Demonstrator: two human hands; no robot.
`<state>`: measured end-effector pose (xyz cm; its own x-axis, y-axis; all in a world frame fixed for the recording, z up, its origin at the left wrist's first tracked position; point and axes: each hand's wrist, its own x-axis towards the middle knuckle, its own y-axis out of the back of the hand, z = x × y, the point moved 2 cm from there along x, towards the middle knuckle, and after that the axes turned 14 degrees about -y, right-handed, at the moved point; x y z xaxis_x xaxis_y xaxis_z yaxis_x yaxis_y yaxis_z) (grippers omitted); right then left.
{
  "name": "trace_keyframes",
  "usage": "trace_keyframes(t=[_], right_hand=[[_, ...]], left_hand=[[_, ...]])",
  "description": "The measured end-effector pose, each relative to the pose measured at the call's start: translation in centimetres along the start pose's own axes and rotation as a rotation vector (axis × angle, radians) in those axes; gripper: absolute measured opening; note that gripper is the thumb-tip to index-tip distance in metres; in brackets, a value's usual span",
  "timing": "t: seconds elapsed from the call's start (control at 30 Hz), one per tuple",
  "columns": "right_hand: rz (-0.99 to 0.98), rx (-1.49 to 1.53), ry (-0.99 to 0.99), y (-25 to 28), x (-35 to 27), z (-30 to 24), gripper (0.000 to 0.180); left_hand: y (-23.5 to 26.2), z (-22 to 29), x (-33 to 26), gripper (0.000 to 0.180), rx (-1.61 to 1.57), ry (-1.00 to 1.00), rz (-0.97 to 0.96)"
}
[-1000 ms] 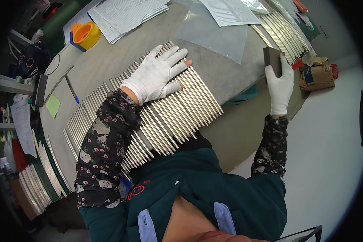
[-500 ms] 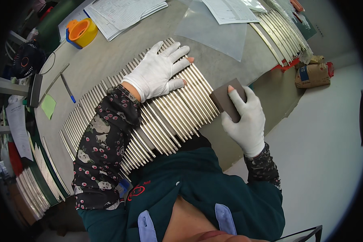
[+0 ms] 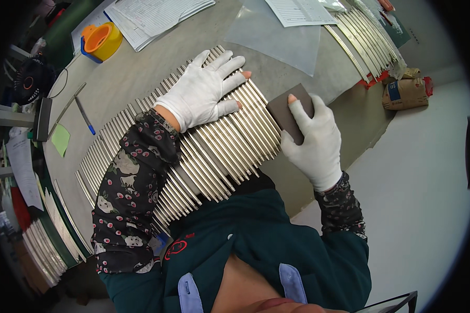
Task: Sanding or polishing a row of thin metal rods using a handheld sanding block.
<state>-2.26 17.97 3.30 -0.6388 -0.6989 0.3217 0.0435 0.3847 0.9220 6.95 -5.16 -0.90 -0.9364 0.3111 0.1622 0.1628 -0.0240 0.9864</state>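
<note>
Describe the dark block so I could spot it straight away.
Start at the grey table, where a row of thin metal rods lies under the left hand. By the row's right end, the white-gloved right hand grips the dark block. It is chunky, matte and brownish grey, unlike the slim, shiny rods beside it.

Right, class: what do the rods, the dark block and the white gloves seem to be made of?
Rods: shiny metal, maybe steel, given bright highlights.
Dark block: matte, possibly foam or rubber; no glint shows.
White gloves: soft-looking cloth, perhaps cotton, dull and close-fitting.
</note>
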Motion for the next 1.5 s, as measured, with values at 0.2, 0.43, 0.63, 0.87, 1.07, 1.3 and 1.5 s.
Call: trace_keyframes(t=[0.2,0.43,0.63,0.87,1.07,1.3,1.5], right_hand=[[-0.074,-0.041,-0.005,1.2,-1.4,1.0,0.057],[-0.091,-0.037,-0.006,1.3,-1.0,1.3,0.058],[0.005,-0.073,0.008,0.1,0.4,0.2,0.057],[-0.188,-0.086,-0.116,3.7,-5.5,5.5,0.056],[-0.193,0.054,-0.093,2.9,-4.6,2.7,0.056],[-0.190,0.086,-0.089,3.0,-4.8,3.6,0.057],[-0.008,0.093,-0.051,2.1,-3.4,2.8,0.059]], left_hand=[[0.2,0.4,0.5,0.071,-0.035,0.006,-0.020],[-0.3,0.3,1.1,0.069,-0.002,0.033,-0.063],[-0.4,0.0,2.0,0.071,-0.011,-0.013,-0.022],[-0.5,-0.1,2.2,0.064,0.008,0.006,-0.018],[-0.4,-0.1,2.3,0.066,0.023,0.013,-0.055],[-0.6,0.1,1.7,0.067,0.033,0.017,-0.039],[-0.7,0.0,1.6,0.069,0.032,0.016,-0.043]])
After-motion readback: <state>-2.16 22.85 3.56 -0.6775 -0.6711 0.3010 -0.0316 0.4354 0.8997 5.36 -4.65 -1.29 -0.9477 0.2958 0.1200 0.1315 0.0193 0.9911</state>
